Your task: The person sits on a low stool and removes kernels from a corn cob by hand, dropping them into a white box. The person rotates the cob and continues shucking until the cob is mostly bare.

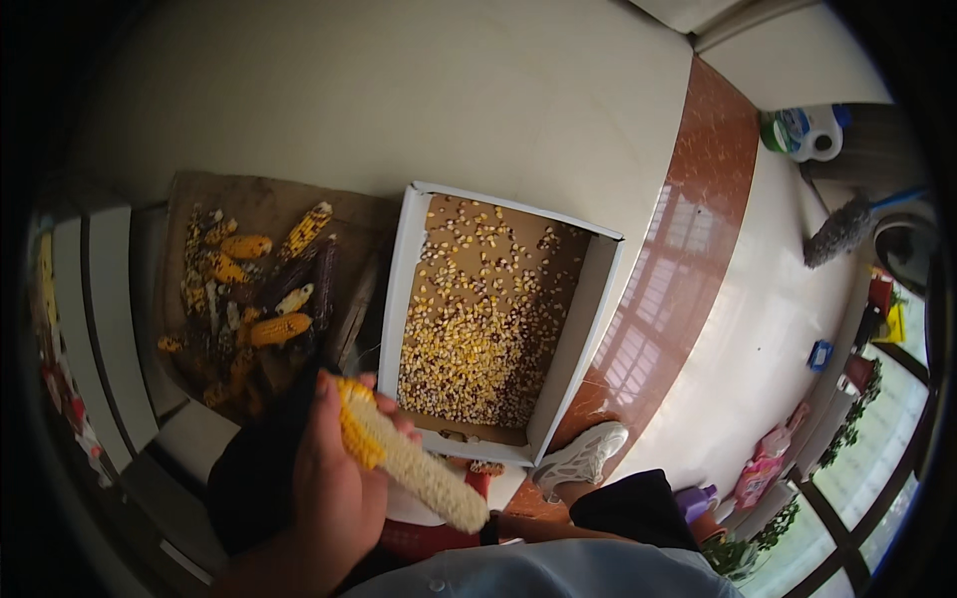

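My left hand (334, 478) is wrapped round a corn cob (424, 483), held tilted in front of my body. Yellow kernels remain at its upper end by my thumb; the rest is bare and pale. My right forearm (558, 529) comes in low, with a dark band at the wrist. Its hand is hidden behind the cob, so its fingers do not show. Just beyond my hands lies a white-walled cardboard box (588, 319) holding loose yellow, white and dark purple kernels (474, 354), heaped thickest toward the near end.
Left of the box, a brown sack or carton (359, 214) holds several yellow, dark and mixed cobs (279, 329). My shoe (583, 460) stands by the box's near right corner. Bottles (807, 133), a grey duster (839, 231) and plants (852, 419) line the right side.
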